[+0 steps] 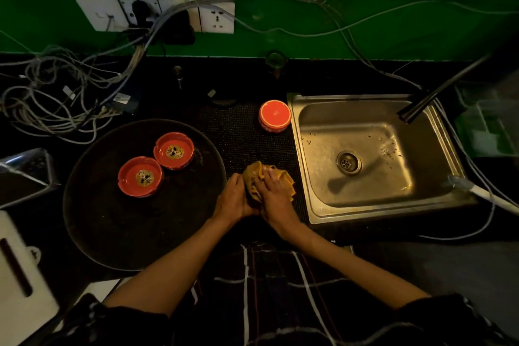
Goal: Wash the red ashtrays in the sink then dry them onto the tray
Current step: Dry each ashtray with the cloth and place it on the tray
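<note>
1. Pretty dim room. The counter [174, 87] is black, backed by a bright green wall [309, 17] with a dark ledge along the top.
2. Up at 11 o'clock there's a white socket strip [157, 12] on the wall, with a big mess of grey cables [56, 93] spilling down onto the counter at 9-10 o'clock.
3. A steel sink [317, 205] sits at 3 o'clock, basin wet with little dark specks around the drain [349, 162]. A dark faucet [438, 90] angles in from 2 o'clock.
4. A big round dark tray [118, 233] is at 8-9 o'clock. Two red ashtrays sit on it open side up, touching or nearly so: one ashtray [140, 176] nearer me, the other ashtray [174, 150] just past it.
5. A third ashtray [275, 116] sits upside down on the textured black mat [238, 132] at 12 o'clock, right beside the sink's left rim.
6. Dead center, both hands are bunched on a yellow-orange cloth [258, 177] over the mat. The left hand [236, 196] grips it from the left, the right hand [276, 194] is curled over the top. Can't tell whether anything's wrapped inside.
7. Something white [19, 275] with a slot in it sits at 7 o'clock.
</note>
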`<state>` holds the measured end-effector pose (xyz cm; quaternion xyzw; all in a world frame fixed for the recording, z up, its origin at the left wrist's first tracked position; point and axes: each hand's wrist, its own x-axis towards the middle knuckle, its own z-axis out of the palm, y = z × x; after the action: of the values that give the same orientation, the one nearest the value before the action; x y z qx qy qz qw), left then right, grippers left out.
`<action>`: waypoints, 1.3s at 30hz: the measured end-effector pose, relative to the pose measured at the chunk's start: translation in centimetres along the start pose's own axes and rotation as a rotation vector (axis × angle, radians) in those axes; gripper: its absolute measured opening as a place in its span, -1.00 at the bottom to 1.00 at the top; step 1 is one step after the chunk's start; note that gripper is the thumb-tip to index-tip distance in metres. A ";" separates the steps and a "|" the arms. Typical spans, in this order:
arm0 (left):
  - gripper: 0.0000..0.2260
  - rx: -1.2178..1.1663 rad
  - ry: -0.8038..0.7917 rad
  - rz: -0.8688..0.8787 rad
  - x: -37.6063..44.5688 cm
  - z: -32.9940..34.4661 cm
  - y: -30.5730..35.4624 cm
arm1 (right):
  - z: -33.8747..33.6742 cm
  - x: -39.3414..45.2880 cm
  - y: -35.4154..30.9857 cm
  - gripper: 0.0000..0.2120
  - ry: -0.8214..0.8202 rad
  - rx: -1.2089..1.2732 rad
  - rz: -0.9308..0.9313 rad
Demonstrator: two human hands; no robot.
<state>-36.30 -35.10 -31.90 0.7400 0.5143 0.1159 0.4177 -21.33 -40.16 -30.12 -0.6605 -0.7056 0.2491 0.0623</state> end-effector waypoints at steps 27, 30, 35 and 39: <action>-0.26 -0.026 0.038 0.026 -0.3 -0.2 0.2 | -1.4 -4.0 4.1 -0.38 -0.068 -0.170 -0.289; -0.13 -0.012 -0.023 -0.003 -0.2 -0.7 0.2 | -2.5 -4.5 6.0 -0.38 -0.053 -0.176 -0.239; 0.00 0.015 -0.036 -0.026 -0.1 -0.5 -0.3 | -3.9 -4.6 6.6 -0.39 0.016 -0.083 -0.032; 0.00 0.043 -0.032 -0.025 0.0 -0.4 -0.2 | -2.6 -4.2 5.3 -0.31 0.074 0.049 0.077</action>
<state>-36.65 -34.93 -31.79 0.7440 0.5192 0.0877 0.4113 -14.98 -43.48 -29.17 -0.6944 -0.6704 0.2437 0.0948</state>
